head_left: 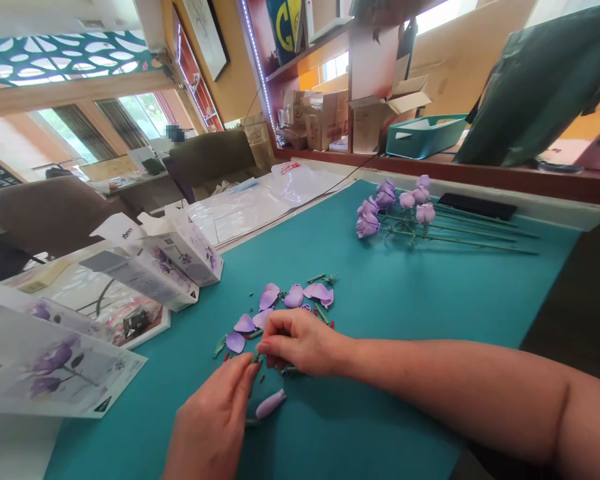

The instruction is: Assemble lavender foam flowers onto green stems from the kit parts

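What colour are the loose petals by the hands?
The loose petals are pale lilac purple, and they show best in the head view.

Pouring bright daylight through the windows [115, 117] onto the teal table mat [400, 320], casting soft shadows beneath the left hand [210, 427] and right hand [300, 340], throwing glare off the plastic sheeting [250, 207], bowing the wall shelf [310, 50] at the wide-angle edges.

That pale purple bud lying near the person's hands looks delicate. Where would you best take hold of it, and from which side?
I'd pinch the bud across its plump middle, coming straight down from above. It lies on its side on the teal mat, so both flanks seem open, and its long rounded shape should sit easily between the fingers. The left hand is closest, just beside it.
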A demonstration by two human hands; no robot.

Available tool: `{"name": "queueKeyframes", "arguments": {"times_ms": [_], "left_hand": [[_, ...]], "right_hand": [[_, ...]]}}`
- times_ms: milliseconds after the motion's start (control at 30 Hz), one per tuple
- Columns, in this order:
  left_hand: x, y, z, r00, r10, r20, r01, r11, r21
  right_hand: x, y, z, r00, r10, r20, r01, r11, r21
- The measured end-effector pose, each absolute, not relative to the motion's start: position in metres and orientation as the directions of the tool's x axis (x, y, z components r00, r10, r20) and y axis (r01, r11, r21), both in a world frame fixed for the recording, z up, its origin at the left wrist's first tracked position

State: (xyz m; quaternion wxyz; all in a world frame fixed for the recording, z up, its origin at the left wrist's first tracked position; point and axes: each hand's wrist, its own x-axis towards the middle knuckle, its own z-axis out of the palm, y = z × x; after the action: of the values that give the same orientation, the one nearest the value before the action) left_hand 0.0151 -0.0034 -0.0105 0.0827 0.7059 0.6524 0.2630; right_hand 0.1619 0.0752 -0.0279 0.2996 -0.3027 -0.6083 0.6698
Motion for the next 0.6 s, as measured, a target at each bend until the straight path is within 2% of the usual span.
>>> {"name": "queueKeyframes", "arguments": {"times_ms": [100, 200, 233, 300, 400, 500, 600], "left_hand": [[0.013, -0.002, -0.014, -0.003, 0.974, 0.225, 0.878, -0.105, 0.467], [0.004, -0.001, -0.021, -0.054, 0.982, 0.181, 0.874, -0.041, 0.484], [0.001, -0.001, -0.023, -0.071, 0.982, 0.174, 0.870, -0.024, 0.492], [-0.004, 0.000, -0.027, -0.106, 0.982, 0.155, 0.864, 0.014, 0.503], [-0.006, 0.001, -0.028, -0.133, 0.983, 0.129, 0.858, 0.049, 0.511], [-0.004, 0.002, -0.027, -0.136, 0.983, 0.126, 0.851, 0.050, 0.523], [-0.002, 0.002, -0.025, -0.132, 0.981, 0.142, 0.849, 0.038, 0.527]], "right_hand": [[0.165, 0.080, -0.025, -0.690, 0.721, -0.062, 0.017, -0.070, -0.997], [0.182, 0.098, -0.014, -0.700, 0.713, 0.036, 0.130, 0.177, -0.976], [0.192, 0.107, -0.010, -0.643, 0.759, 0.099, 0.218, 0.305, -0.927], [0.214, 0.127, -0.002, -0.512, 0.836, 0.196, 0.494, 0.474, -0.729], [0.243, 0.154, -0.001, -0.411, 0.909, 0.071, 0.851, 0.410, -0.329], [0.254, 0.167, -0.011, -0.402, 0.916, -0.007, 0.892, 0.390, -0.231], [0.252, 0.169, -0.023, -0.399, 0.917, -0.028, 0.900, 0.385, -0.204]]}}
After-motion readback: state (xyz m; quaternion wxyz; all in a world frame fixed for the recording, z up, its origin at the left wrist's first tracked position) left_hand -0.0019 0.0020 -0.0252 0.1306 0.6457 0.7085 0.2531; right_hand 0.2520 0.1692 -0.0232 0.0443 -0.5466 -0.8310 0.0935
